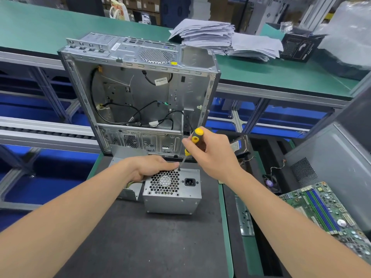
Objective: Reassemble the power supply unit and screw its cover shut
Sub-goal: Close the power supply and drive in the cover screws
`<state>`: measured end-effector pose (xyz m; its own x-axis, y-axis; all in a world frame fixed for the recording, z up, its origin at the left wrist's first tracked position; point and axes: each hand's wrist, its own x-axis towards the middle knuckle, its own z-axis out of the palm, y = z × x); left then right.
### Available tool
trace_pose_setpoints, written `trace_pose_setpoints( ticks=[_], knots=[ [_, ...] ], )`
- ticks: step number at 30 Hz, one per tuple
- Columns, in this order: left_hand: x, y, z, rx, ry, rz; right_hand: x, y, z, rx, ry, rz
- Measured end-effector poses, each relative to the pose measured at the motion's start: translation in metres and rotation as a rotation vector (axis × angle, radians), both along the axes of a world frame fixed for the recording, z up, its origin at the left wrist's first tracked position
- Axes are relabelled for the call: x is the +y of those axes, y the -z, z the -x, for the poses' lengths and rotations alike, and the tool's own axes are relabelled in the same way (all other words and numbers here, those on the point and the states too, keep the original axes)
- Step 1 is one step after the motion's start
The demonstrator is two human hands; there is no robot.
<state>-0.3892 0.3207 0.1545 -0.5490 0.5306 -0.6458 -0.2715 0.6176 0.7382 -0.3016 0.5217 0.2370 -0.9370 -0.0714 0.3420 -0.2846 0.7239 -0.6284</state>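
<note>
We steady the power supply unit on the table, left hand fingers gripping its far edge. Right hand fingers grip the yellow-black screwdriver. We should keep its tip square on the screw and press firmly. The stickers on the computer case are unreadable.

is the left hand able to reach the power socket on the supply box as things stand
Probably yes: the left hand grips the power supply, and the socket lies bare close by; the screwdriver tip sits left of it.
</note>
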Motion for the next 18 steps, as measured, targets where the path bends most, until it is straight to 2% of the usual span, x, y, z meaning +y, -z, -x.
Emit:
trace_pose_setpoints(
  ticks=[4, 9, 18],
  knots=[
    [-0.0003, 0.005, 0.0038, 0.06, -0.002, 0.059, -0.0018, 0.0023, 0.0005, -0.016, -0.015, -0.004],
    [0.0, 0.0052, 0.0042, 0.034, 0.005, 0.022, -0.0015, 0.0018, 0.0025, -0.028, -0.056, -0.027],
    [0.002, 0.0018, 0.0008, 0.093, 0.016, 0.053, -0.0002, -0.0033, 0.0065, -0.088, -0.116, -0.106]
  ],
)
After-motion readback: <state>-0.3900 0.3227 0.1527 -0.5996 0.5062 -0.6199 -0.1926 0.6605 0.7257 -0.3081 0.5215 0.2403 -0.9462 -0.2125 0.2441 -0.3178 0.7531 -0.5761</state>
